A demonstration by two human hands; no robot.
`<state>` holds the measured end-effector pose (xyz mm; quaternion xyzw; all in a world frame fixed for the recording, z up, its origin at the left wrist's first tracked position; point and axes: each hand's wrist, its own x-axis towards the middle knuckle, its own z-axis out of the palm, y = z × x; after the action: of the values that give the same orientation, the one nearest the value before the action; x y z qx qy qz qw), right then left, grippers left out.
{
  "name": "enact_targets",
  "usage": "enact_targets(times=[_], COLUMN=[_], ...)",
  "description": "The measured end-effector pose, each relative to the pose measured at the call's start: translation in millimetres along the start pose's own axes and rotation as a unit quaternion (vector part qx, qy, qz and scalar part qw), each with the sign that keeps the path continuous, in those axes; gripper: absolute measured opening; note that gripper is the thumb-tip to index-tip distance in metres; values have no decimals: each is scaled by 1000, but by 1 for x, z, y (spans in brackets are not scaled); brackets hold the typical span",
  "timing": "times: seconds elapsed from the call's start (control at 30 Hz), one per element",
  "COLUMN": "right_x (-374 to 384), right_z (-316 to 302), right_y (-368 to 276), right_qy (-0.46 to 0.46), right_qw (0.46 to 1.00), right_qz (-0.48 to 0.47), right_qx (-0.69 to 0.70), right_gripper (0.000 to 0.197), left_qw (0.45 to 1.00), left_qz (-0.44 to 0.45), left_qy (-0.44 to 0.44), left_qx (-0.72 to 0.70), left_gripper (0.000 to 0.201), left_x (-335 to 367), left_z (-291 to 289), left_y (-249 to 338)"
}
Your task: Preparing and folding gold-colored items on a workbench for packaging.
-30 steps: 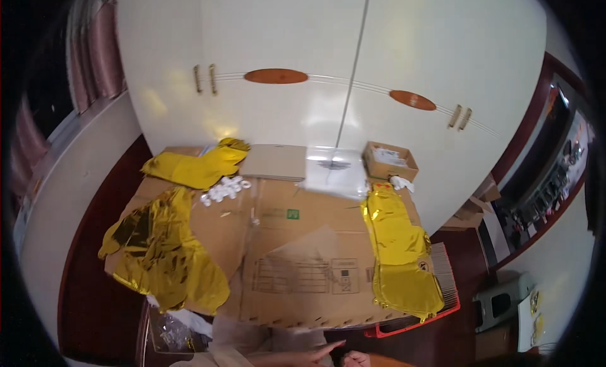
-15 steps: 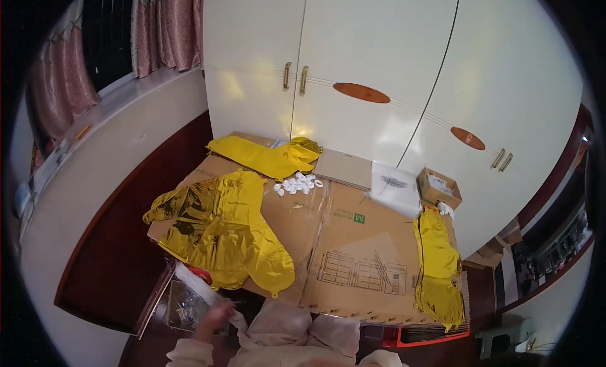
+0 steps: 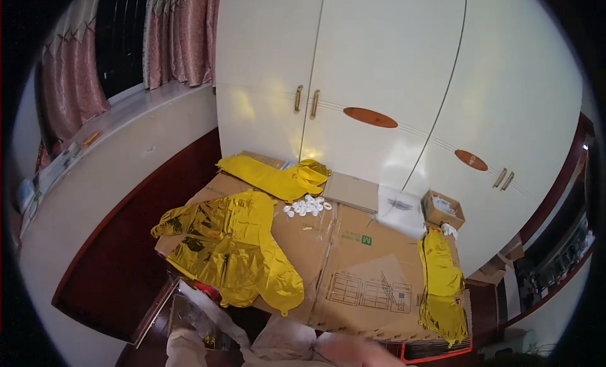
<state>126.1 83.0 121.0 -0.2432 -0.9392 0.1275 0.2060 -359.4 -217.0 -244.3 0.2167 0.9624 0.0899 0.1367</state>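
Observation:
At the lower edge, the sleeve of my left arm [image 3: 185, 349] reaches down to an open box [image 3: 180, 313] beside the table; the fingers of that hand cannot be made out. My right hand [image 3: 355, 350] is a blur over my lap, near the table's front edge, its fingers smeared by motion. Nearest on the table is a large flat gold foil balloon [image 3: 233, 247], its lower end by the front edge. Another flat gold foil balloon [image 3: 271, 177] lies at the back, and a narrow folded gold foil piece [image 3: 442, 285] lies along the right side.
Flattened cardboard [image 3: 372, 266] covers the table. Small white rings [image 3: 307, 206] are heaped near the back. A small cardboard box [image 3: 443, 209] with white contents stands at the back right beside a clear plastic sheet [image 3: 401, 210]. White cupboard doors [image 3: 379, 64] rise behind.
The view has tilted, so the table sits lower in it. My left hand has gone down toward the box. My right hand has come into view at the lower edge.

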Motion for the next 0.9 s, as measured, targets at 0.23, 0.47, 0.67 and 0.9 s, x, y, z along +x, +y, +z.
enact_targets(times=[0.23, 0.47, 0.67, 0.9], right_x=[-27, -75, 11, -22], right_z=[16, -12, -40, 37], right_y=[30, 94, 85, 98], right_qy=[-94, -94, -96, -101], right_qw=[958, 988, 990, 981], right_qz=[-3, 120, 46, -93], right_qx=[-271, -38, -94, -136], right_gripper=[91, 70, 53, 53], left_qw=[876, 803, 843, 797], left_qz=[46, 237, 528, 589], left_qy=[352, 410, 92, 7], left_qx=[-328, -362, -33, 131], left_gripper=[48, 30, 63, 81], left_x=[26, -68, -164, -174], left_z=[-35, -243, -276, -234], left_y=[-25, 176, 307, 338])
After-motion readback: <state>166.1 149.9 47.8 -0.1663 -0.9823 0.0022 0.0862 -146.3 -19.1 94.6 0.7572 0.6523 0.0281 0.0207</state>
